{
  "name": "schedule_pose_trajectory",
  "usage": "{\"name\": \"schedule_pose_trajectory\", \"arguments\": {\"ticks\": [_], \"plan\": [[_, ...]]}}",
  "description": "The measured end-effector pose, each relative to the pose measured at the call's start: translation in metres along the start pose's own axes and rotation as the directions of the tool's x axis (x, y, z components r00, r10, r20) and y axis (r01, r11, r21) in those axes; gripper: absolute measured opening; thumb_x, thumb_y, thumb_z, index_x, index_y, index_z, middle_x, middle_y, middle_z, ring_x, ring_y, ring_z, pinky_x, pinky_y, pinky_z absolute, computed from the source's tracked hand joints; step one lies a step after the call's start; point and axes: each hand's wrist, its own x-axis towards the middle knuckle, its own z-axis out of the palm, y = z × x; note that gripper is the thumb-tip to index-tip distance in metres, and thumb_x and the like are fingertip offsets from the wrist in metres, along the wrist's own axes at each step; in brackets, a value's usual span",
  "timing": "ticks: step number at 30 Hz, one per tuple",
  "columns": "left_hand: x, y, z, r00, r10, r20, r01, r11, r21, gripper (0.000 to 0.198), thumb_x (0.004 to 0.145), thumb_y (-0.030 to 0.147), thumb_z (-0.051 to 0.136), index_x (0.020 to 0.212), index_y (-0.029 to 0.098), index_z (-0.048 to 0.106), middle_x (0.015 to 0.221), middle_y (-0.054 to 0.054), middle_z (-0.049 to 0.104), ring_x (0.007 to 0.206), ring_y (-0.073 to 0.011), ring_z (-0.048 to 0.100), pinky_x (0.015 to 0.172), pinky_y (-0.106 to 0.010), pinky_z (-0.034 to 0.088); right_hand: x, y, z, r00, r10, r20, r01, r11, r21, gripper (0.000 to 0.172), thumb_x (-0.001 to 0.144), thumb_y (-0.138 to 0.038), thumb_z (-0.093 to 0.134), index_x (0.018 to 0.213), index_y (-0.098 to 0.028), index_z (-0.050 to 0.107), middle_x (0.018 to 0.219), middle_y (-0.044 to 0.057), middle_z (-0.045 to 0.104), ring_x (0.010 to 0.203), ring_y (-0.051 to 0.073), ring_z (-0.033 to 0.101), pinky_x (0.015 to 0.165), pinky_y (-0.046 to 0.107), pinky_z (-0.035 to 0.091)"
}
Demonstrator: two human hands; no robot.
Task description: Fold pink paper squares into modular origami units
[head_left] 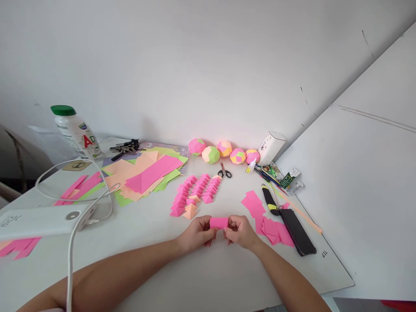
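Observation:
A small pink piece of paper (219, 223) is stretched between my two hands above the front middle of the table. My left hand (199, 233) pinches its left end, and my right hand (241, 232) pinches the right end. Just beyond them stand rows of folded pink paper units (182, 196), a few of them peach, such as the peach folded unit (190, 211). To the right of my right hand lie loose pink paper pieces (253, 203), overlapping one another.
Scissors (224, 171) lie behind the rows, before several paper balls (211, 154). At right are a utility knife (270, 199) and a black phone (298, 232). Leftward are coloured sheets (152, 173), keys (126, 147), a bottle (76, 132) and a power bank (42, 222) with a white cable (72, 251).

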Motion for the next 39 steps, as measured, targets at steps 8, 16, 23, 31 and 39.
{"name": "schedule_pose_trajectory", "arguments": {"ticks": [8, 16, 23, 31, 39], "plan": [[0.002, -0.001, -0.002, 1.0, 0.006, -0.025, -0.008, 0.997, -0.074, 0.022, 0.077, 0.036, 0.057, 0.075, 0.015, 0.05, 0.055, 0.003, 0.053, 0.043, -0.0079, 0.047, 0.044, -0.022, 0.038, 0.003, -0.002, -0.007, 0.997, -0.067, 0.026, 0.064, 0.993, 0.098, 0.005, 0.077, -0.021, 0.052, 0.078, -0.016, 0.052, 0.073, 0.001, 0.062, 0.055, 0.01, 0.058, 0.047, 0.021, 0.044], [-0.001, 0.003, 0.0, 0.998, 0.028, 0.06, -0.024, 0.998, -0.059, 0.02, 0.078, 0.035, 0.056, 0.077, 0.014, 0.053, 0.065, 0.0, 0.06, 0.048, -0.0077, 0.049, 0.046, -0.022, 0.039, 0.0, 0.0, 0.007, 0.991, -0.091, 0.101, 0.081, 0.992, 0.097, 0.018, 0.08, -0.029, 0.058, 0.089, -0.014, 0.06, 0.072, 0.002, 0.06, 0.056, 0.009, 0.055, 0.053, 0.023, 0.046], [0.001, -0.003, -0.003, 0.999, -0.01, -0.039, 0.004, 0.988, -0.153, 0.025, 0.075, 0.036, 0.059, 0.068, 0.016, 0.045, 0.055, 0.003, 0.054, 0.041, -0.0074, 0.049, 0.042, -0.021, 0.037, 0.001, -0.003, 0.0, 0.997, -0.081, 0.013, 0.078, 0.984, 0.16, 0.018, 0.077, -0.03, 0.062, 0.082, -0.013, 0.06, 0.068, 0.002, 0.062, 0.053, 0.01, 0.056, 0.052, 0.024, 0.047], [0.0, 0.009, -0.003, 0.996, -0.036, -0.083, 0.009, 0.953, -0.303, 0.029, 0.081, 0.045, 0.052, 0.078, 0.018, 0.043, 0.065, 0.001, 0.06, 0.044, -0.0099, 0.054, 0.042, -0.023, 0.042, 0.0, -0.006, 0.0, 0.995, -0.096, -0.04, 0.099, 0.991, 0.086, 0.021, 0.077, -0.034, 0.06, 0.079, -0.013, 0.059, 0.07, 0.003, 0.062, 0.054, 0.011, 0.056, 0.053, 0.025, 0.048], [0.0, 0.009, -0.005, 0.999, -0.024, -0.033, 0.014, 0.961, -0.275, 0.035, 0.081, 0.05, 0.051, 0.078, 0.015, 0.046, 0.067, -0.001, 0.059, 0.047, -0.0105, 0.056, 0.043, -0.023, 0.043, 0.003, 0.001, 0.003, 0.937, -0.348, -0.041, 0.302, 0.862, -0.407, 0.022, 0.082, -0.032, 0.054, 0.068, -0.017, 0.061, 0.057, 0.0, 0.055, 0.051, 0.011, 0.047, 0.049, 0.023, 0.039]]}}
